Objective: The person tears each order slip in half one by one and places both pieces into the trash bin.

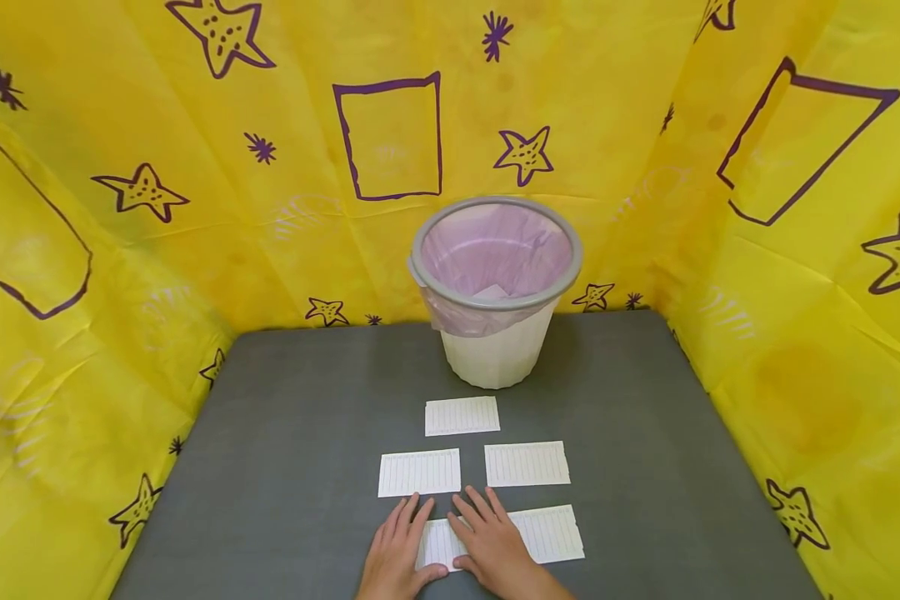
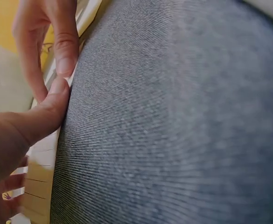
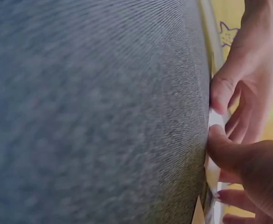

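In the head view, both hands lie side by side over a ruled white paper slip (image 1: 438, 546) at the front of the grey tabletop. My left hand (image 1: 393, 554) touches its left part with fingers extended forward and thumb at its near edge. The right hand (image 1: 495, 550) rests on its right part, fingers spread and covering some of it. The thumb tips almost meet, as the left wrist view shows with the left thumb (image 2: 50, 109) and right thumb (image 2: 65, 53). Just right of the right hand lies another slip (image 1: 547, 535).
Beyond the hands lie three more ruled slips: one left (image 1: 420, 473), one right (image 1: 527, 463) and one farther back (image 1: 462, 416). A white bin (image 1: 495, 358) with a grey rim and pinkish liner stands behind them, paper inside. Yellow patterned cloth (image 1: 292, 208) encloses the table (image 1: 300, 433).
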A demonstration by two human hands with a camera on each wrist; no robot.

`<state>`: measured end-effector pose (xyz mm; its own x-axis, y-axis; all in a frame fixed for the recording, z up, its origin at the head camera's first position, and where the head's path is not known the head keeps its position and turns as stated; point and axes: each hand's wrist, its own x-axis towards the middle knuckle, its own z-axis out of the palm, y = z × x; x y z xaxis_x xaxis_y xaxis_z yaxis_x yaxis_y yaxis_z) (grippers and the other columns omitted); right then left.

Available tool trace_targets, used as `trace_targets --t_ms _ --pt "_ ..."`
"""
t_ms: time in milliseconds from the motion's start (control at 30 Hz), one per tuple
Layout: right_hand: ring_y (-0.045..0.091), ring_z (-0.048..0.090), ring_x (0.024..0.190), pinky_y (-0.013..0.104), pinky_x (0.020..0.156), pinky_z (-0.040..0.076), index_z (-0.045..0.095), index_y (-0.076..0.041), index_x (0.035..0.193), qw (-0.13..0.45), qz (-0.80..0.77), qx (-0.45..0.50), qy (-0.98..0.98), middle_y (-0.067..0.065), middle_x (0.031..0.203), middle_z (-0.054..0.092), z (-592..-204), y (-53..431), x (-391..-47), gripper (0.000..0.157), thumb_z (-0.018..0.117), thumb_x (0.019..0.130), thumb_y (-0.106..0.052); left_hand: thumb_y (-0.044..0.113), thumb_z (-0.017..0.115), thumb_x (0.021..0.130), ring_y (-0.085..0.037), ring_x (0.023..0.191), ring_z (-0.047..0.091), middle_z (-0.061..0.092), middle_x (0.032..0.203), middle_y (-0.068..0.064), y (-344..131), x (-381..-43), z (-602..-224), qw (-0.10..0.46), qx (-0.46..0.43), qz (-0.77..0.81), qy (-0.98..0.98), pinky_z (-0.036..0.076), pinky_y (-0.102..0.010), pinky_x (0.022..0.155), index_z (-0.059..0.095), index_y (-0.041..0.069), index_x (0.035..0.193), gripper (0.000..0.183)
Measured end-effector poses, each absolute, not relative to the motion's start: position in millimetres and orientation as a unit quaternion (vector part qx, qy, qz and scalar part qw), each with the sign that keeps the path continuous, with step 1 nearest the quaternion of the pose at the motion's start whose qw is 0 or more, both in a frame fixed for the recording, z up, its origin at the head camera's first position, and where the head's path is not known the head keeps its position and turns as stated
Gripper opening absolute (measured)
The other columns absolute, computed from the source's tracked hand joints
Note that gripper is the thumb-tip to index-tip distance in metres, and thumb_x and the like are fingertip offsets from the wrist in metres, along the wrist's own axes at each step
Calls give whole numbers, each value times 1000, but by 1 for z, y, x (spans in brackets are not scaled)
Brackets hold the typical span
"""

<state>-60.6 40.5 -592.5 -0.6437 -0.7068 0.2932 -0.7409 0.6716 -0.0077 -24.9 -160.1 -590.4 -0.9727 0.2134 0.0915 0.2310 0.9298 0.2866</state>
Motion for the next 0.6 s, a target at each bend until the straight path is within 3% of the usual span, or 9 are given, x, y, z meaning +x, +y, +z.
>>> trace_targets --t_ms 233,433,600 --pt "27 54 126 50 103 41 63 -18 117 116 69 396 -908 5 131 61 -590 36 -62 61 71 69 -55 57 81 53 -19 99 49 55 119 -5 -158 -29 -585 19 -92 -152 -984 47 -36 75 50 16 139 101" --pt "25 56 122 51 104 40 61 -17 118 115 83 395 -908 3 127 63 -586 33 -65 66 75 65 -54 47 84 60 -9 75 44 48 89 5 -160 -32 -580 -19 -113 -183 -976 41 -25 57 58 15 128 79" --pt "16 62 109 49 100 46 59 -20 94 143 162 408 -887 -6 103 67 -585 32 -70 36 78 70 -39 35 81 72 -9 75 54 55 88 7 -160 -32 -579 25 -159 -215 -963 46 -26 58 61 17 117 53"
